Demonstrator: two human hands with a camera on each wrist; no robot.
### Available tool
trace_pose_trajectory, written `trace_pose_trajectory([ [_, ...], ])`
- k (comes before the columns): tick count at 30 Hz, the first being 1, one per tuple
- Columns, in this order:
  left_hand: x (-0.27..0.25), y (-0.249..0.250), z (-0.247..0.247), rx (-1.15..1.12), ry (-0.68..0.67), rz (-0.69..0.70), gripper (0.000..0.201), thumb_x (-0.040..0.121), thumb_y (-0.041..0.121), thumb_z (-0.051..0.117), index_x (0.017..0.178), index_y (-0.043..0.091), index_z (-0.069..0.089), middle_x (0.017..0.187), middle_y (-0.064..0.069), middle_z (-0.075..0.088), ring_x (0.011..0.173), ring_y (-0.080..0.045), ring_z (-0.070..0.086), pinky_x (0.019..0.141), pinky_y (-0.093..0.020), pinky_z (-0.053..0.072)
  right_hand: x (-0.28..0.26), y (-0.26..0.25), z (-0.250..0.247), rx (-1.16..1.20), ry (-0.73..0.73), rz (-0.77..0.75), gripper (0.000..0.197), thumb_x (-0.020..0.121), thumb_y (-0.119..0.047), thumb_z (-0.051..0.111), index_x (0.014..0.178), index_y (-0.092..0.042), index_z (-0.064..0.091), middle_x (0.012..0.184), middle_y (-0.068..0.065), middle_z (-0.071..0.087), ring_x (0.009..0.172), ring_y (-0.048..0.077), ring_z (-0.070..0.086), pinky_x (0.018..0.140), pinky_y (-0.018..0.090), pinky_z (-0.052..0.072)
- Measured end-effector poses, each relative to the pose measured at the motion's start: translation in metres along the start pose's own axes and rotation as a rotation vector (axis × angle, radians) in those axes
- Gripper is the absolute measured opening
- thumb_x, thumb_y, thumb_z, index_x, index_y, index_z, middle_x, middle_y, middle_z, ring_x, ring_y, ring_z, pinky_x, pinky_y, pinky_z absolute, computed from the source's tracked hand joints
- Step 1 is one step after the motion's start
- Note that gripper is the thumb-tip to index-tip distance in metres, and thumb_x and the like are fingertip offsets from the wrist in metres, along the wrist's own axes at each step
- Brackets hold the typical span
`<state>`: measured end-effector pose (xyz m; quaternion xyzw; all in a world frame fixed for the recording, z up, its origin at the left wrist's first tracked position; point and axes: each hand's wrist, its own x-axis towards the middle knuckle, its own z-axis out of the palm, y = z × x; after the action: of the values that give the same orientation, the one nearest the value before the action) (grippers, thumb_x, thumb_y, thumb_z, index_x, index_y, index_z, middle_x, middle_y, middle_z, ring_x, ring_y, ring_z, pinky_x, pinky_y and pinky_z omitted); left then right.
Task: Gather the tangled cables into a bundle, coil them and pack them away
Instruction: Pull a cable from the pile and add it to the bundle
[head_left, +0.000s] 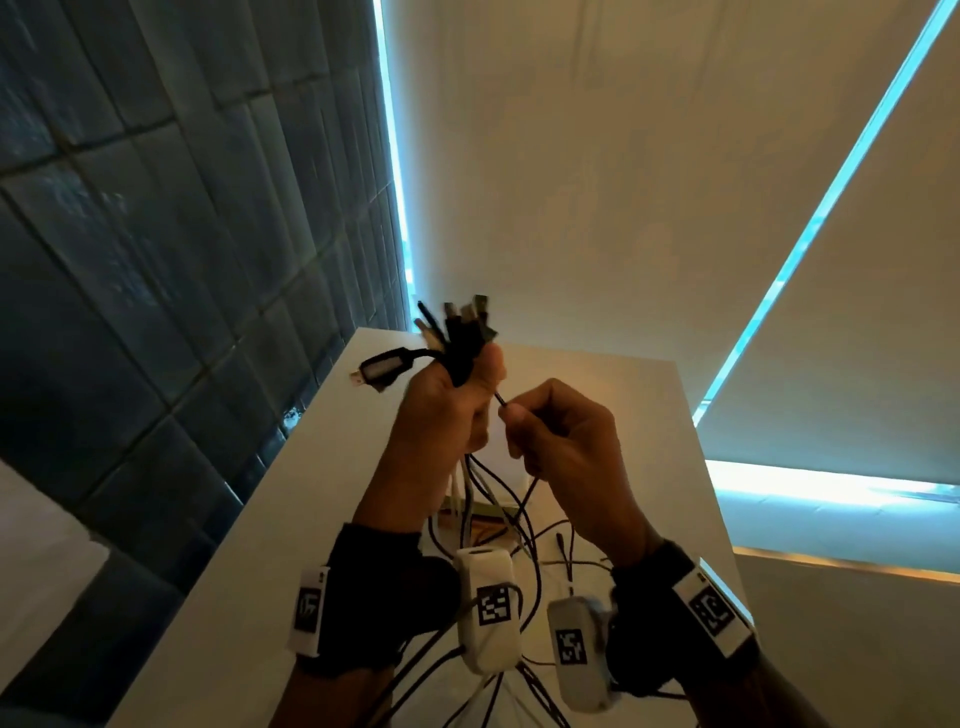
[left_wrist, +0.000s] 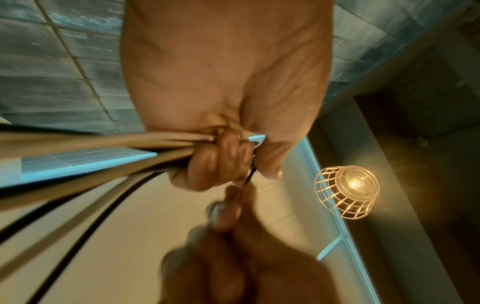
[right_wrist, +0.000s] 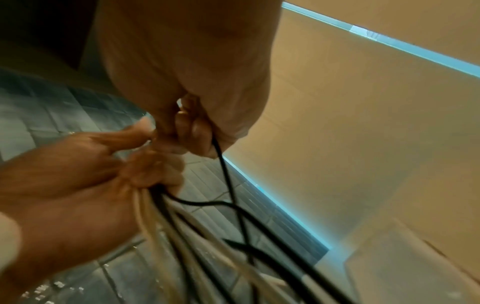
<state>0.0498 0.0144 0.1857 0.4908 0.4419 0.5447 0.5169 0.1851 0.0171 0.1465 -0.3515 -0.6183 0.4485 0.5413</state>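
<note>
At the centre of the head view we see the left hand (head_left: 447, 410) with fingers (left_wrist: 207, 162) curled tight round the cables (head_left: 467, 332), plug ends fanning out above the fist; just to its right, the right hand (head_left: 566, 447) pinches one thin black cable (head_left: 501, 399); loose strands hang to the white tabletop (head_left: 597, 405) at lower centre; a lit cage lamp (left_wrist: 346, 192) glows at right of the left wrist view.

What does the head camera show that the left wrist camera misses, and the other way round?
Only the head view shows the connector ends fanned out above the left hand, the white table and both wrist straps. Only the left wrist view shows a lit wire-cage lamp. Both show the left hand gripping the cable bundle while the right hand pinches one thin black cable.
</note>
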Motion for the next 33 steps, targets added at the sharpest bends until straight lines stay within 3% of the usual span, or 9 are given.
trace_pose_trajectory([
  [4, 0.002, 0.0, 0.005, 0.022, 0.075, 0.031, 0.033, 0.095, 0.038, 0.047, 0.074, 0.013, 0.053, 0.049, 0.006, 0.035, 0.037, -0.005, 0.029, 0.038, -0.02, 0.025, 0.008, -0.011, 0.004, 0.008, -0.024, -0.054, 0.02, 0.095, -0.012, 0.054, 0.084, 0.004, 0.058, 0.057, 0.004, 0.051, 0.046, 0.009, 0.041, 0.045, 0.018, 0.035],
  [7, 0.006, 0.006, -0.003, -0.017, 0.117, 0.042, 0.035, 0.099, 0.039, 0.039, 0.071, 0.019, 0.048, 0.052, 0.005, 0.033, 0.043, -0.006, 0.03, 0.04, -0.02, 0.024, 0.005, -0.002, -0.003, -0.028, -0.083, -0.04, 0.026, 0.096, -0.02, 0.051, 0.081, -0.003, 0.063, 0.056, -0.007, 0.049, 0.048, 0.003, 0.038, 0.047, 0.016, 0.034],
  [10, 0.007, 0.012, -0.014, 0.005, 0.206, 0.04, 0.038, 0.1, 0.04, 0.034, 0.076, 0.018, 0.051, 0.059, 0.002, 0.051, 0.056, -0.012, 0.053, 0.049, -0.021, 0.045, -0.002, 0.022, -0.008, -0.028, -0.111, 0.044, 0.031, 0.097, -0.027, 0.05, 0.077, -0.009, 0.064, 0.055, -0.008, 0.042, 0.048, 0.004, 0.034, 0.045, 0.018, 0.029],
  [12, 0.007, 0.014, -0.017, -0.128, 0.214, 0.034, 0.04, 0.101, 0.04, 0.032, 0.073, 0.016, 0.047, 0.054, 0.004, 0.049, 0.055, -0.014, 0.058, 0.057, -0.028, 0.054, -0.007, 0.038, -0.01, -0.034, -0.092, 0.108, 0.031, 0.098, -0.021, 0.049, 0.076, -0.003, 0.062, 0.052, -0.009, 0.041, 0.047, 0.001, 0.033, 0.045, 0.015, 0.029],
  [14, 0.005, 0.016, -0.017, -0.279, 0.18, 0.016, 0.042, 0.1, 0.042, 0.032, 0.068, 0.017, 0.04, 0.05, 0.005, 0.031, 0.042, -0.011, 0.038, 0.048, -0.027, 0.047, -0.011, 0.051, -0.009, -0.052, -0.104, 0.146, 0.031, 0.098, -0.015, 0.049, 0.077, 0.004, 0.06, 0.049, -0.012, 0.042, 0.045, 0.0, 0.034, 0.046, 0.011, 0.03],
  [16, 0.004, 0.016, -0.016, -0.296, 0.13, 0.023, 0.042, 0.1, 0.042, 0.032, 0.066, 0.017, 0.036, 0.05, 0.007, 0.023, 0.041, -0.008, 0.023, 0.043, -0.023, 0.032, -0.014, 0.061, -0.005, -0.062, -0.137, 0.166, 0.03, 0.099, -0.013, 0.047, 0.077, 0.002, 0.06, 0.048, -0.015, 0.045, 0.046, -0.001, 0.036, 0.047, 0.009, 0.03],
  [24, -0.009, 0.034, -0.024, -0.299, -0.044, 0.104, 0.034, 0.101, 0.032, 0.032, 0.075, 0.013, 0.043, 0.052, 0.007, 0.031, 0.044, -0.006, 0.027, 0.044, -0.02, 0.027, -0.022, 0.107, -0.006, -0.13, -0.085, 0.295, 0.032, 0.099, -0.012, 0.048, 0.074, 0.003, 0.059, 0.05, -0.015, 0.045, 0.047, 0.0, 0.037, 0.049, 0.011, 0.032],
  [28, -0.015, 0.044, -0.026, -0.262, -0.037, 0.14, 0.04, 0.1, 0.037, 0.032, 0.068, 0.014, 0.037, 0.05, 0.006, 0.026, 0.041, -0.007, 0.019, 0.043, -0.024, 0.017, -0.035, 0.144, -0.013, -0.226, 0.019, 0.437, 0.031, 0.095, -0.01, 0.052, 0.066, -0.007, 0.062, 0.06, -0.002, 0.053, 0.053, 0.002, 0.045, 0.059, 0.026, 0.038],
  [33, -0.01, 0.03, -0.027, -0.186, 0.064, 0.004, 0.042, 0.102, 0.037, 0.029, 0.067, 0.015, 0.037, 0.046, 0.005, 0.031, 0.038, -0.007, 0.021, 0.043, -0.025, 0.013, -0.016, 0.102, -0.014, -0.143, 0.228, 0.397, 0.021, 0.093, -0.019, 0.057, 0.078, -0.009, 0.068, 0.055, -0.009, 0.053, 0.052, 0.008, 0.042, 0.05, 0.025, 0.033],
])
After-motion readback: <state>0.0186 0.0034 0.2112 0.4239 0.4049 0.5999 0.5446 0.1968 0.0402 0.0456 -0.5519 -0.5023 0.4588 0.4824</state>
